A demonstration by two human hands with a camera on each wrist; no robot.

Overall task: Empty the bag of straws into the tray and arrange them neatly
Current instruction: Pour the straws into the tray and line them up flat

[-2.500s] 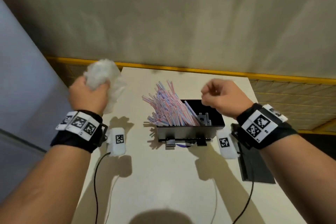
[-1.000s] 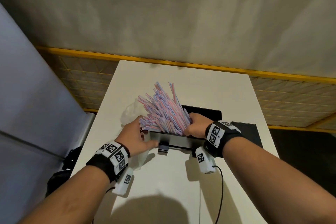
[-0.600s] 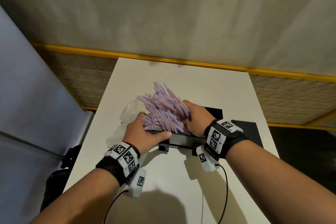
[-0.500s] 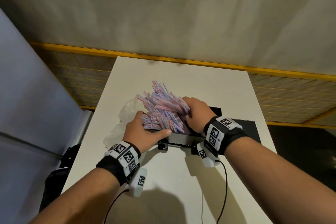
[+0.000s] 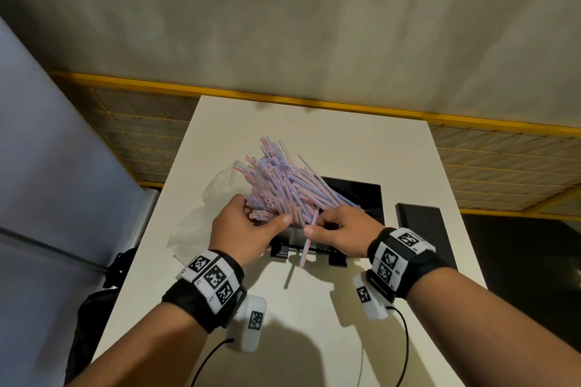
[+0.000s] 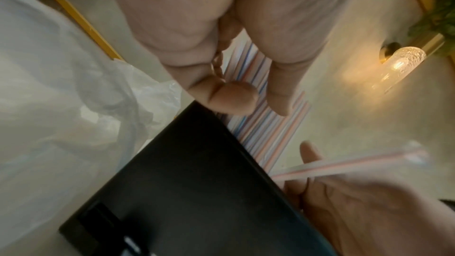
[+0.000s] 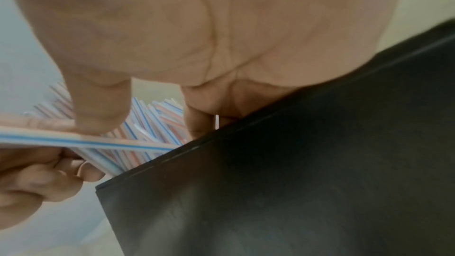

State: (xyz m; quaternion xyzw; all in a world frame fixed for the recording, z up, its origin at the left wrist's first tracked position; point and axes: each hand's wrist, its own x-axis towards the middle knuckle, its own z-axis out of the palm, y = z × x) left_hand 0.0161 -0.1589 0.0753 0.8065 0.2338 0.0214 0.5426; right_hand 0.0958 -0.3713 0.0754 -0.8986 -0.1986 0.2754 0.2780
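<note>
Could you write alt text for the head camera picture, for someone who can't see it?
Two hands tidy a heap of striped straws leaning out of a black tray on a white table. The right hand pinches one stray straw; the left hand cups the bundle. An empty plastic bag lies left.

Seen from the wrist, the right hand (image 7: 172,32) fills the top of the frame above the black tray (image 7: 295,182), its thumb (image 7: 98,108) pressing down on a single blue-and-pink striped straw (image 7: 81,140) that runs leftward out of view. Behind it, the bundle of straws (image 7: 152,122) leans against the tray's edge. At lower left the left hand (image 7: 37,178) curls its fingers (image 7: 83,170) under the bundle's near end. The picture is blurred throughout.
</note>
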